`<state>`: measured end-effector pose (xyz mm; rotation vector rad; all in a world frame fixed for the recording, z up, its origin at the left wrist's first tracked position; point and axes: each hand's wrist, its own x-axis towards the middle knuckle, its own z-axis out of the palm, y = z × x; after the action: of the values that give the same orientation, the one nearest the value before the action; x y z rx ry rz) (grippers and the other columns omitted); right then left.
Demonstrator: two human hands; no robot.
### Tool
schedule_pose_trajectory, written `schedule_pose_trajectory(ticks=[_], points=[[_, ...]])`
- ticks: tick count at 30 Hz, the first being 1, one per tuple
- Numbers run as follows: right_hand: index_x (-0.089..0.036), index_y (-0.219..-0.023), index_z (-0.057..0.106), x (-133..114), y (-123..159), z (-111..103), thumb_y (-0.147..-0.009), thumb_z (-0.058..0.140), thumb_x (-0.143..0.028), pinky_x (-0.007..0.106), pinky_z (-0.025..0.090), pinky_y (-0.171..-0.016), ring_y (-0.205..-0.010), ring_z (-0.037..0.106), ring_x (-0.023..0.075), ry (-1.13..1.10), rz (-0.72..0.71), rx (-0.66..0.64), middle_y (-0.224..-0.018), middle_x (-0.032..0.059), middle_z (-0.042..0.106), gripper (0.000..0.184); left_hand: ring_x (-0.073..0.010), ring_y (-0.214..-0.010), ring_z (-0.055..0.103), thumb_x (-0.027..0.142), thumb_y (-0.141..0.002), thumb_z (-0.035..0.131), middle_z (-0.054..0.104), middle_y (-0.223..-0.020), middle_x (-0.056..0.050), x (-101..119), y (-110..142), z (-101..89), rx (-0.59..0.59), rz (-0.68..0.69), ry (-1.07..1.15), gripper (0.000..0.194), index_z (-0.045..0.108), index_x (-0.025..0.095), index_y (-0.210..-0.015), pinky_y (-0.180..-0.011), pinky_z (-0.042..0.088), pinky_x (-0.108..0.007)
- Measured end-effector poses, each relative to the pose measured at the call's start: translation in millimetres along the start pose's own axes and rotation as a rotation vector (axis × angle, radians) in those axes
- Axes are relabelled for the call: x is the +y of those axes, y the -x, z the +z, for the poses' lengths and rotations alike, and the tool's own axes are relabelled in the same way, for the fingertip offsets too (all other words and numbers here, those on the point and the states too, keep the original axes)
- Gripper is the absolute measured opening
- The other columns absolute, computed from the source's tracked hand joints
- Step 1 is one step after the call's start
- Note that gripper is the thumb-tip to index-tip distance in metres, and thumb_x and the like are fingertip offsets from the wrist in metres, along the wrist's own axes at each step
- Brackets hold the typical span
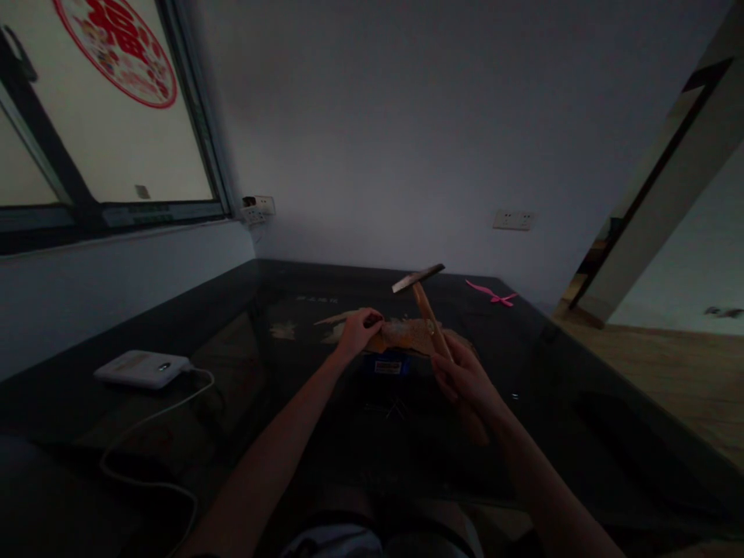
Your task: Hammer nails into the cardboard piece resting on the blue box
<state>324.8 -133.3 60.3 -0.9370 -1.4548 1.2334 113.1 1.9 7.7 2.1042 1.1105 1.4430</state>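
My right hand (pixel 459 373) is wrapped round the wooden handle of a hammer (pixel 427 310). The hammer is raised and tilted, its metal head over the far side of a brown, rough-looking piece (pixel 410 335) that may be wood or cardboard. At the left end of that piece, the fingers of my left hand (pixel 357 333) are pinched together; whatever they hold is too small and dark to make out. Directly in front of the brown piece sits a small blue box (pixel 387 364) with a pale label. Several thin, nail-like pins (pixel 392 408) lie on the dark tabletop nearer to me.
A white power bank (pixel 139 370) with a white cable (pixel 154 415) lies on the left of the glossy dark table (pixel 279 434). A pink ribbon-like item (pixel 494 296) is at the far right. The wall (pixel 372 155) stands behind, with a window on the left.
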Motion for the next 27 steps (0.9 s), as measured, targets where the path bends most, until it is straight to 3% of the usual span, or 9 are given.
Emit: schedule_pose_trajectory(ticks=[5,8,12,21,27], points=[[-0.017,-0.115,0.049,-34,-16,-10,-0.075,0.055,-0.023,0.015,0.027,-0.025,-0.026,0.033,0.0043,0.240,0.045,-0.037,-0.043,-0.0114,0.043,0.041,-0.0167,-0.078,0.063,0.022,-0.075,0.059,0.067,-0.083,-0.005,-7,-1,2.5,0.005,-0.028,-0.013,0.012,0.063,0.015,-0.085,-0.074,0.050,-0.029],[-0.017,-0.111,0.052,-42,-21,-12,-0.074,0.054,-0.022,0.016,0.027,-0.025,-0.027,0.035,0.0047,0.316,0.089,-0.125,-0.045,-0.0106,0.045,0.037,-0.0176,-0.079,0.064,0.024,-0.076,0.059,0.068,-0.084,-0.006,-8,-1,2.8,-0.006,-0.039,-0.007,0.015,0.065,0.014,-0.086,-0.074,0.050,-0.030],[-0.017,-0.109,0.053,-40,-20,-10,-0.075,0.054,-0.021,0.015,0.030,-0.027,-0.029,0.038,0.0044,0.370,0.124,-0.217,-0.048,-0.0098,0.047,0.034,-0.0186,-0.079,0.064,0.024,-0.076,0.060,0.069,-0.084,-0.006,0,-1,-0.3,-0.008,-0.057,-0.014,0.014,0.066,0.015,-0.084,-0.074,0.050,-0.031],[-0.017,-0.119,0.049,-50,-13,-7,-0.078,0.053,-0.022,0.016,0.029,-0.026,-0.028,0.035,0.0045,0.401,0.097,-0.189,-0.047,-0.0106,0.043,0.042,-0.0182,-0.079,0.064,0.020,-0.075,0.061,0.069,-0.083,-0.005,12,1,-4.4,-0.001,-0.085,-0.022,0.011,0.066,0.015,-0.083,-0.073,0.049,-0.029],[-0.018,-0.107,0.055,-37,-13,-7,-0.076,0.054,-0.019,0.015,0.031,-0.027,-0.031,0.039,0.0048,0.401,0.119,-0.214,-0.050,-0.0083,0.048,0.031,-0.0194,-0.075,0.063,0.023,-0.075,0.061,0.069,-0.080,-0.006,13,1,-4.3,-0.003,-0.100,-0.085,0.012,0.067,0.014,-0.081,-0.070,0.048,-0.030]])
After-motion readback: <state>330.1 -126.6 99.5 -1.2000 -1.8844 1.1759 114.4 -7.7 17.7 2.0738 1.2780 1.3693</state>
